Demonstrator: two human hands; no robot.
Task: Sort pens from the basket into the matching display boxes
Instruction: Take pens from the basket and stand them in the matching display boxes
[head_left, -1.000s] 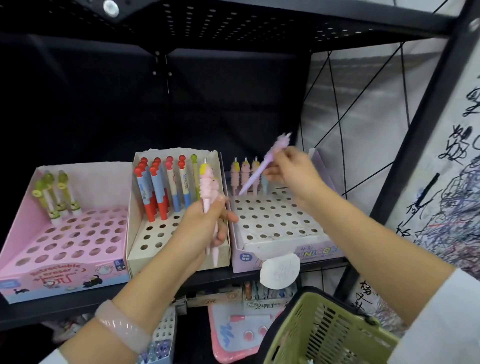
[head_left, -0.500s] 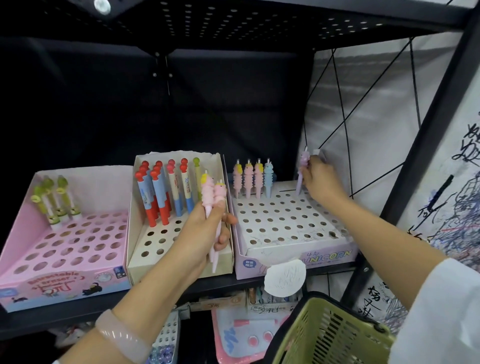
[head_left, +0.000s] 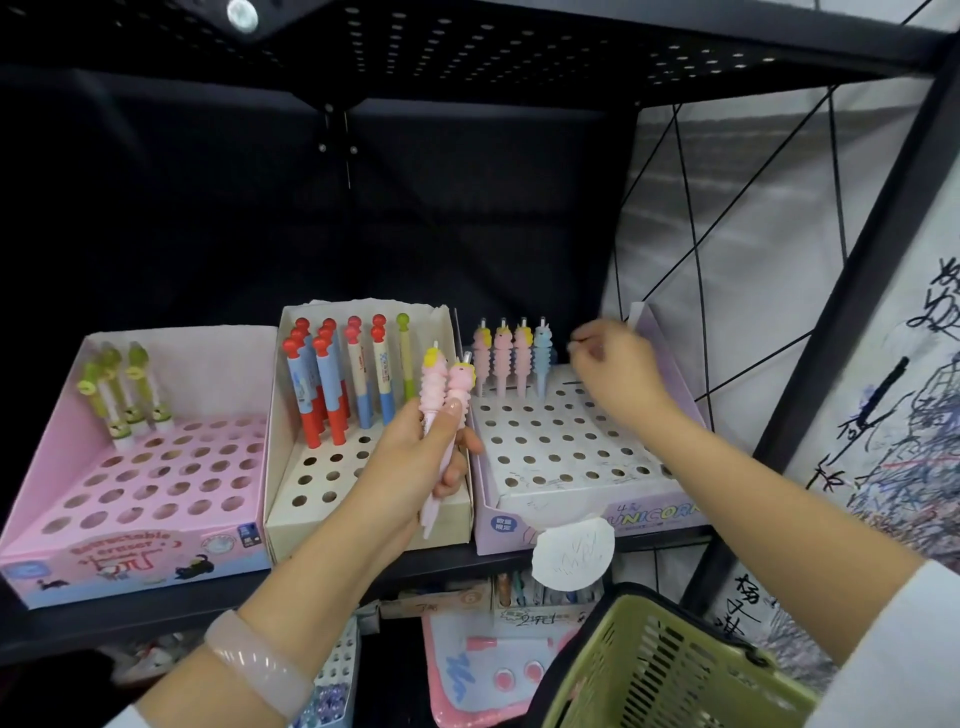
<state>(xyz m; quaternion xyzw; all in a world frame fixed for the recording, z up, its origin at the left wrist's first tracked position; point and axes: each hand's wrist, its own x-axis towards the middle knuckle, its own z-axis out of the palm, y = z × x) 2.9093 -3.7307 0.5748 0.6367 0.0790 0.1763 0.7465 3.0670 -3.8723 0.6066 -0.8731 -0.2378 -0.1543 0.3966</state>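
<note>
My left hand grips two pink unicorn pens upright in front of the cream middle box, which holds red-capped blue and white pens. My right hand is blurred, with curled fingers, at the back row of the lilac unicorn box, just right of several standing unicorn pens. The purple pen is not visible, so I cannot tell whether that hand holds it. The pink box on the left has three green pens. The green basket hangs at the lower right.
The boxes stand side by side on a black shelf under a perforated black shelf. A black upright post and a scribbled white panel close off the right. A white paper tag hangs below the unicorn box. More stationery sits on the lower shelf.
My right hand carried the purple pen from mid-air down to the back row of the unicorn box, then shifted slightly left; the pen is now out of sight. My left hand stayed put.
</note>
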